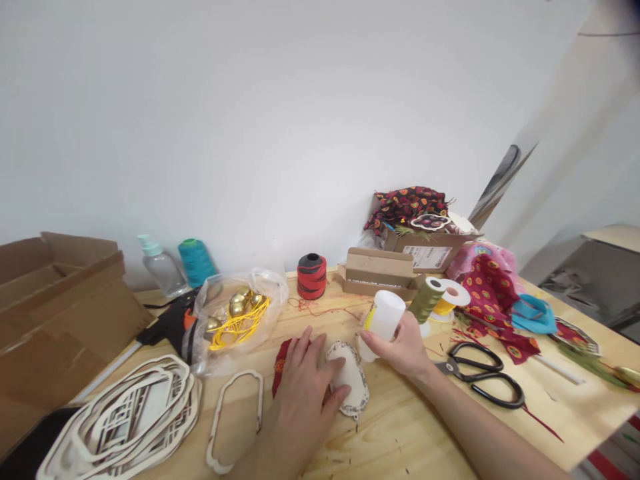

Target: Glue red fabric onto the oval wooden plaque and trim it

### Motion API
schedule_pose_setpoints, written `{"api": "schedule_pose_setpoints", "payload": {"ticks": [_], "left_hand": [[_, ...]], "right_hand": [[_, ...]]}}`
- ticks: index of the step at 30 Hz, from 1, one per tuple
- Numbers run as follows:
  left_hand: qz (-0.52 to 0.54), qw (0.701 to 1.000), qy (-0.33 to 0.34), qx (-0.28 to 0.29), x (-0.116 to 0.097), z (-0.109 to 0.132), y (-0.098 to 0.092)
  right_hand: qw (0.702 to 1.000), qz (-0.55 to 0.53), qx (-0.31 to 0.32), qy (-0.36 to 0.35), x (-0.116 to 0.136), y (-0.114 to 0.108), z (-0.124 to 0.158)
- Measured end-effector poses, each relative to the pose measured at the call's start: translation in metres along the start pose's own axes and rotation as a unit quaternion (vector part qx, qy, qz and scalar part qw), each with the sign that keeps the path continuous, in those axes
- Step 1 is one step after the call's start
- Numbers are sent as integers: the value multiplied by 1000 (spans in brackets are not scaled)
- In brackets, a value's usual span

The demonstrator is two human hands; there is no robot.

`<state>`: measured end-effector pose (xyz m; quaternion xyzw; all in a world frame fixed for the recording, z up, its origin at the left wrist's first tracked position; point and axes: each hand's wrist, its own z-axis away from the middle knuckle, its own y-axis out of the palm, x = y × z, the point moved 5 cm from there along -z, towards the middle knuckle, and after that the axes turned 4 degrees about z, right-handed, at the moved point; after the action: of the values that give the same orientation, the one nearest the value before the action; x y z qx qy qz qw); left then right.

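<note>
In the head view, with twelve o'clock toward the wall (240, 133), a white scalloped plaque (353, 380) is laid flat on the counter (395, 433), well in from the edges. Its left side is touched by the finger and thumb of the left hand (307, 387), which is spread, with nothing clasped; a red patterned cloth (281, 360) is partly covered beneath it. At one o'clock a white bottle (383, 320) is gripped in the right hand (404, 350). Room beyond is narrowed by a green thread spool (425, 302) at two and black-handled scissors (469, 378) at three. Toward nine a hollow frame (216, 413) is seen. Bare wood is left at six; the counter's near right edge is shown around four.
</note>
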<state>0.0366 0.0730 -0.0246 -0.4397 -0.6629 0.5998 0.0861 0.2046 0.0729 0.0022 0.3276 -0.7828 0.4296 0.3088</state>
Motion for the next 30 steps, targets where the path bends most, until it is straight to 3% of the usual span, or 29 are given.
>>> {"api": "schedule_pose_setpoints", "payload": {"ticks": [10,16,21,30], "left_hand": [[0,1000,3,-7,0,0,0],[6,1000,-3,0,1,0,1],[13,1000,6,-8,1,0,1],[42,997,28,-54,-10,-4,-17]], "right_hand": [[998,-52,5,24,1,0,-1],[984,-158,-12,81,-13,-1,-3],[947,-277,-66,149,-27,-2,-7],[865,-441,43,236,-16,22,0]]}}
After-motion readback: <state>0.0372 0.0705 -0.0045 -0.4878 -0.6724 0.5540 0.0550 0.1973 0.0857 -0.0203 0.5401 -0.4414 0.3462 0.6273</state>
